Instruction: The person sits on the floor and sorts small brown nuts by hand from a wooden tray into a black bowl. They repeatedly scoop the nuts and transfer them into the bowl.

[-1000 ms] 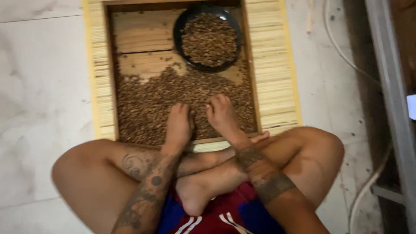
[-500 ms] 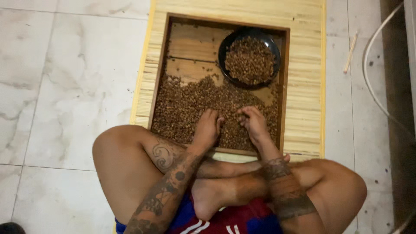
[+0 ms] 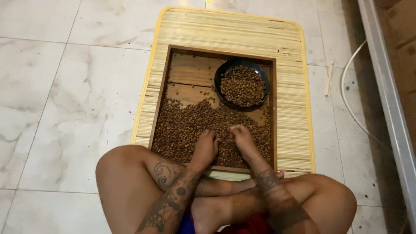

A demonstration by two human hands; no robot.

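Our left hand (image 3: 205, 148) and right hand (image 3: 243, 139) rest palm-down, fingers loosely curled, gripping nothing, on the brown beans (image 3: 190, 128) in the wooden tray (image 3: 158, 103); the black bowl (image 3: 222, 73) sits ahead, nearer the right.

bamboo mat (image 3: 290, 65), marble floor tiles (image 3: 65, 86), white cable (image 3: 346, 99), small stick (image 3: 329, 79)

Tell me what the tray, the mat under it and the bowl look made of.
Tray: wood, dark-stained, plank grain visible. Mat: thin bamboo or reed slats, pale, yellow edging. Bowl: black and glossy, perhaps ceramic or plastic; the look leaves it open.
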